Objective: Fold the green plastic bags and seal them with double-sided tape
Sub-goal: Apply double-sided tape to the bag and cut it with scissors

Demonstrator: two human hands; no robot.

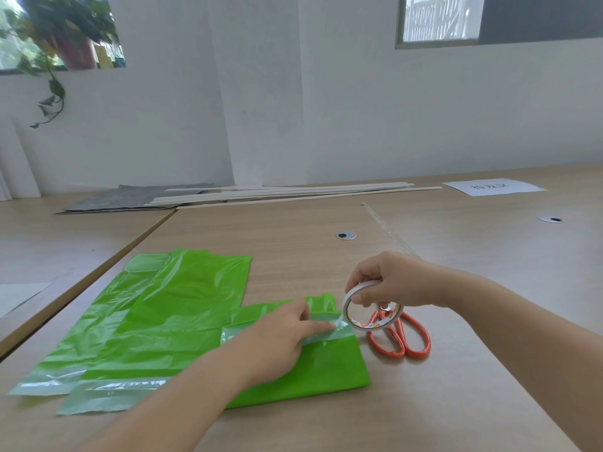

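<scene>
A folded green plastic bag (326, 367) lies flat on the wooden table in front of me. A strip of pale tape (339, 331) runs across its upper edge. My left hand (280, 337) presses that strip down with straight fingers. My right hand (391, 285) grips the white roll of double-sided tape (365, 318) upright at the strip's right end, the tape still joined to the roll. Further green bags (156, 321) lie spread out to the left, overlapping, with pale bands at their near ends.
Orange-handled scissors (408, 340) lie just right of the folded bag, partly behind the roll. Two round cable holes (346, 235) sit in the table further back. Long pale sticks (293, 194), a grey sheet (130, 200) and a white paper label (492, 186) lie by the wall.
</scene>
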